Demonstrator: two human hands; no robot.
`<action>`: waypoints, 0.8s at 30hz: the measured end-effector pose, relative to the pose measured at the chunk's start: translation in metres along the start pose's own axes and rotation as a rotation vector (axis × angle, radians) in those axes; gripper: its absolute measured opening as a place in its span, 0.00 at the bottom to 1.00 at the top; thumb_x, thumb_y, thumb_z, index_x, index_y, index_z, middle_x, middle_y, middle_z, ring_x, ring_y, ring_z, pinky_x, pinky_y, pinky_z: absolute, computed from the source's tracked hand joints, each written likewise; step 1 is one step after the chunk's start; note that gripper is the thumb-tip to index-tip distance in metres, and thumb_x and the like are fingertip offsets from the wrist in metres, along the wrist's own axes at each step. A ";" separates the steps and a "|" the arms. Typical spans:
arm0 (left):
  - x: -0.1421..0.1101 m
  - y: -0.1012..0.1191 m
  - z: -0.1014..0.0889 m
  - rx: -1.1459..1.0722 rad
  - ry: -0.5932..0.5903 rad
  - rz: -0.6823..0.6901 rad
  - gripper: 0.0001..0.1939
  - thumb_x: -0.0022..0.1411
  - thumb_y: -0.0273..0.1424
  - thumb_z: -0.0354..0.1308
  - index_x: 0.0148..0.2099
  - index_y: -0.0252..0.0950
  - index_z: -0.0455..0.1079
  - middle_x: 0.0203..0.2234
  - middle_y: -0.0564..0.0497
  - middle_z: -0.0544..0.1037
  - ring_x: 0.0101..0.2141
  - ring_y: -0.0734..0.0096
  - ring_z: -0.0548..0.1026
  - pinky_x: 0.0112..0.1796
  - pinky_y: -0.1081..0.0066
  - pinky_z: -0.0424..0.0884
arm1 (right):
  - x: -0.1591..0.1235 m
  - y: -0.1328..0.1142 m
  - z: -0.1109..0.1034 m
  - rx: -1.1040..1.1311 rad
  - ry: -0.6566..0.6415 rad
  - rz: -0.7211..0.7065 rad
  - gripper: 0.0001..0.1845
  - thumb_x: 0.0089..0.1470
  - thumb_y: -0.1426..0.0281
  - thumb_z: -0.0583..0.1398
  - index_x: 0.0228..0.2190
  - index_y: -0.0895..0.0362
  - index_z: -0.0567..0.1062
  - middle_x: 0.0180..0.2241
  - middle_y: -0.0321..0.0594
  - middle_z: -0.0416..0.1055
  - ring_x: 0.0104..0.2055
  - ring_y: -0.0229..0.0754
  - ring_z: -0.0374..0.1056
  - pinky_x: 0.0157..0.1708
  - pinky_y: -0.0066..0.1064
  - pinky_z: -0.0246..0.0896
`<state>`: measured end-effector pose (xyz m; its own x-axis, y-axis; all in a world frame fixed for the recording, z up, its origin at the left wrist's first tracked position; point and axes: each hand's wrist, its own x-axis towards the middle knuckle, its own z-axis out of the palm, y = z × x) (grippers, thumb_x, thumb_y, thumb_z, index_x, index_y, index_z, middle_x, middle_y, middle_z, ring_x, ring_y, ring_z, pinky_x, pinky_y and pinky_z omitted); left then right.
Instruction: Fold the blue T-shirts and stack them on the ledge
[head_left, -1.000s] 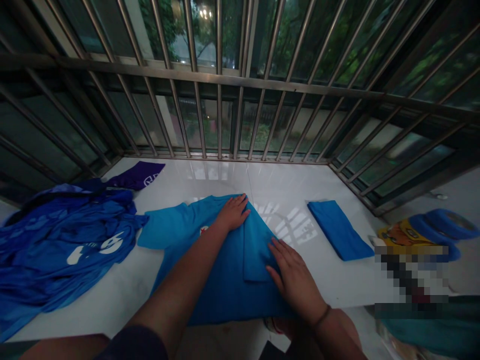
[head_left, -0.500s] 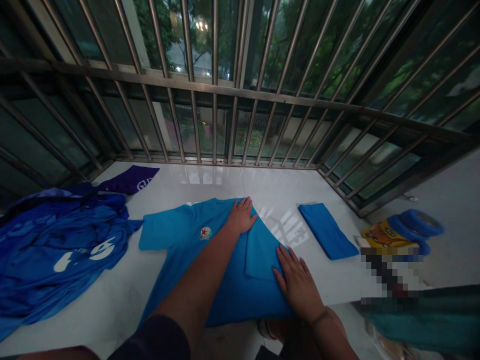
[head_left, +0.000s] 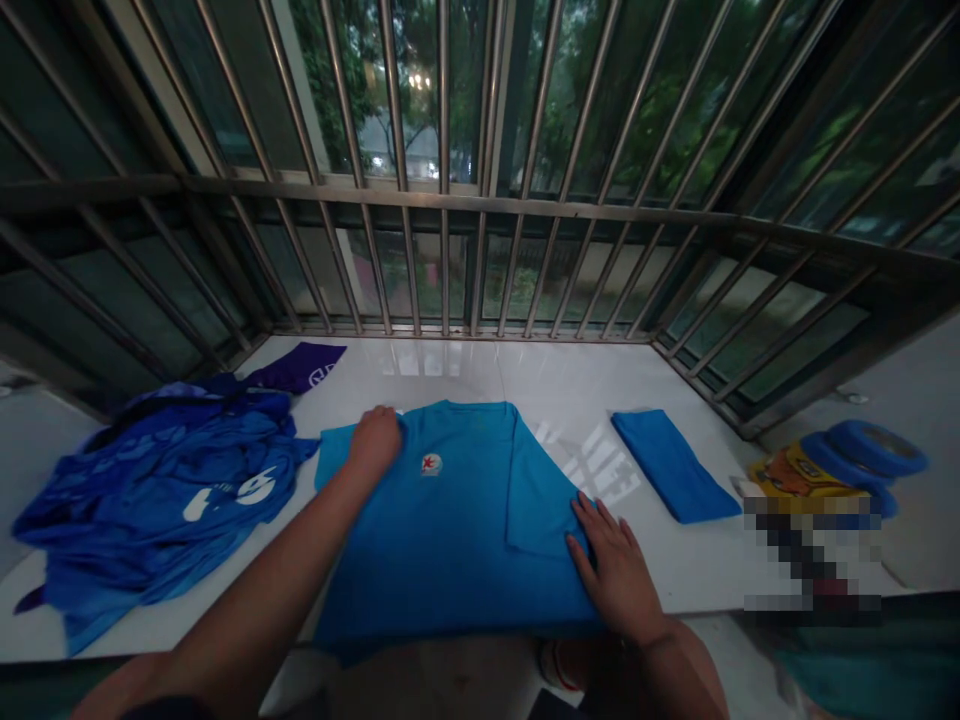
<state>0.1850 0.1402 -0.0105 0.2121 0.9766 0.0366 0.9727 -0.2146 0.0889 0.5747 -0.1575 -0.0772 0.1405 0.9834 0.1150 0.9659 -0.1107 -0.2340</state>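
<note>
Clothing pile (head_left: 161, 500) beside blue shirt (head_left: 450, 550)

Metal bars (head_left: 465, 204) line the windows (head_left: 420, 110), with a yellow package (head_left: 801, 474) near the right wall (head_left: 919, 375).

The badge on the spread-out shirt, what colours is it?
The badge on the shirt is red on white, best seen in the head view.

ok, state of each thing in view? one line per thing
T-shirt: spread out, logo up, right-side sleeve lying over its body
Left grip: curled at the shirt's left-side shoulder, hold unclear
Right grip: open, at the right-side sleeve's edge
Clothes pile: crumpled, heaped
Blue cloth: folded
Purple cloth: at the pile's far edge, lettering showing
Window bars: in place
</note>
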 end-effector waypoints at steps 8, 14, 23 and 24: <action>-0.037 -0.095 -0.033 0.132 -0.073 -0.068 0.17 0.73 0.37 0.55 0.47 0.30 0.80 0.54 0.28 0.81 0.60 0.36 0.76 0.59 0.48 0.72 | 0.003 0.004 0.005 0.018 0.053 -0.015 0.34 0.76 0.50 0.52 0.73 0.50 0.69 0.76 0.42 0.61 0.79 0.58 0.55 0.76 0.64 0.51; -0.057 -0.053 -0.058 0.041 -0.029 0.080 0.20 0.81 0.39 0.45 0.55 0.32 0.73 0.42 0.37 0.86 0.49 0.47 0.84 0.70 0.39 0.58 | -0.003 -0.015 -0.012 0.116 0.161 -0.128 0.29 0.74 0.53 0.55 0.67 0.51 0.77 0.75 0.48 0.63 0.78 0.63 0.58 0.75 0.66 0.54; -0.168 -0.055 -0.062 -0.934 -0.018 0.371 0.18 0.82 0.41 0.46 0.64 0.45 0.70 0.55 0.47 0.85 0.56 0.59 0.82 0.59 0.58 0.76 | 0.003 -0.171 0.001 0.843 -0.119 0.055 0.35 0.76 0.48 0.52 0.75 0.50 0.62 0.64 0.52 0.76 0.53 0.50 0.82 0.54 0.47 0.81; -0.170 -0.064 -0.050 -0.884 0.024 0.301 0.17 0.81 0.39 0.47 0.60 0.43 0.73 0.53 0.46 0.85 0.55 0.57 0.83 0.59 0.57 0.76 | 0.010 -0.182 0.005 0.798 -0.104 0.046 0.36 0.76 0.49 0.53 0.75 0.52 0.61 0.64 0.54 0.76 0.53 0.51 0.81 0.56 0.49 0.80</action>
<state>0.0819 -0.0125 0.0275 0.4317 0.8793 0.2011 0.4495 -0.4030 0.7972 0.3990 -0.1273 -0.0383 0.1172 0.9931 0.0072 0.5072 -0.0537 -0.8602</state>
